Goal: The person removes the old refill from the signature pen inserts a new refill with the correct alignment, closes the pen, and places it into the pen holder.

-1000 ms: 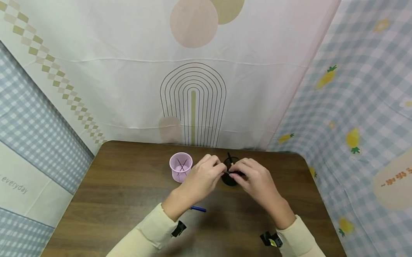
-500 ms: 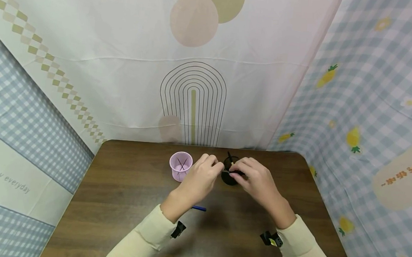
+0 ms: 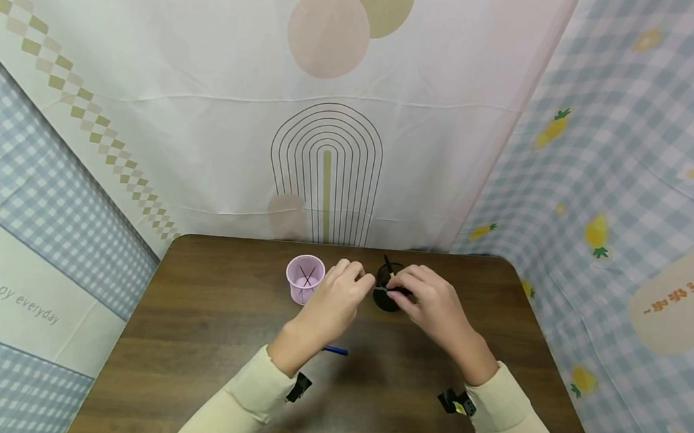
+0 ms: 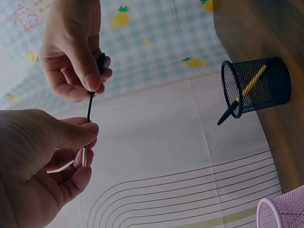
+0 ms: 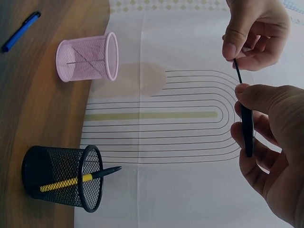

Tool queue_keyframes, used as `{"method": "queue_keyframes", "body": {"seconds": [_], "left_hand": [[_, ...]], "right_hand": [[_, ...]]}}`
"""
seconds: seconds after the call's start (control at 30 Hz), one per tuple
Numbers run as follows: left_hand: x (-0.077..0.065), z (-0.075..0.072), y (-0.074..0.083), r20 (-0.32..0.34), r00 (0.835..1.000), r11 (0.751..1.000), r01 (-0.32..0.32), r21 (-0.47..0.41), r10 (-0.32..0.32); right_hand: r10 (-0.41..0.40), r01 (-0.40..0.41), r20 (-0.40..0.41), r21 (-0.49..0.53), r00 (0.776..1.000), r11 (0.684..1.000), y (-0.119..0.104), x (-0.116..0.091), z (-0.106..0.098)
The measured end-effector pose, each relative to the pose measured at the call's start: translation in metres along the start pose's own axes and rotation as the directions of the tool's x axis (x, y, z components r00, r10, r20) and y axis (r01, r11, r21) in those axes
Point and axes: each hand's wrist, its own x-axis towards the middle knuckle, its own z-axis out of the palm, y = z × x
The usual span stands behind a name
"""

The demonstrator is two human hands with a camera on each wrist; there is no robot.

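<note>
While my left hand (image 3: 333,301) pinches the stick (image 4: 89,108) near its pale tip (image 4: 84,157) and my right hand (image 3: 433,306) grips its dark end (image 5: 247,129) above the table (image 3: 211,327), from here I'd favour light, evenly aligned pressure.

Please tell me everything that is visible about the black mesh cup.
The black mesh cup is round, open on top and metallic in look. It stands upright on the brown table, to the right of the pink cup. A yellow and black pen leans inside, its dark end above the rim. Neither left hand nor right hand touches the cup.
</note>
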Motion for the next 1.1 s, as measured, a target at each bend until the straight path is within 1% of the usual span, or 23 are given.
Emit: {"method": "queue_keyframes", "body": {"seconds": [0.13, 0.37, 0.57, 0.77, 0.97, 1.1], "left_hand": [[-0.001, 0.000, -0.002, -0.008, 1.000, 1.000, 0.000, -0.006, 0.000], [-0.004, -0.001, -0.004, -0.011, 1.000, 1.000, -0.012, 0.008, 0.012], [-0.007, -0.003, -0.007, -0.029, 0.999, 1.000, -0.016, 0.007, 0.016], [-0.009, -0.004, -0.009, -0.039, 0.999, 1.000, -0.018, -0.004, 0.018], [-0.012, -0.002, -0.011, -0.057, 0.998, 0.999, -0.010, -0.048, 0.007], [-0.014, -0.001, -0.012, -0.066, 0.998, 0.997, -0.001, -0.082, -0.005]], "right_hand": [[0.004, -0.004, 0.009, 0.005, 1.000, 1.000, 0.001, 0.001, -0.001], [0.011, -0.011, 0.027, 0.012, 1.000, 1.000, 0.000, 0.002, -0.004], [0.025, -0.026, 0.047, 0.015, 0.999, 1.000, -0.002, 0.002, -0.004], [0.021, -0.021, 0.043, 0.011, 0.999, 1.000, -0.001, 0.002, -0.003], [0.010, -0.011, 0.025, 0.014, 1.000, 1.000, 0.000, 0.001, -0.002], [0.018, -0.019, 0.037, 0.017, 0.999, 1.000, -0.001, 0.001, -0.003]]}}
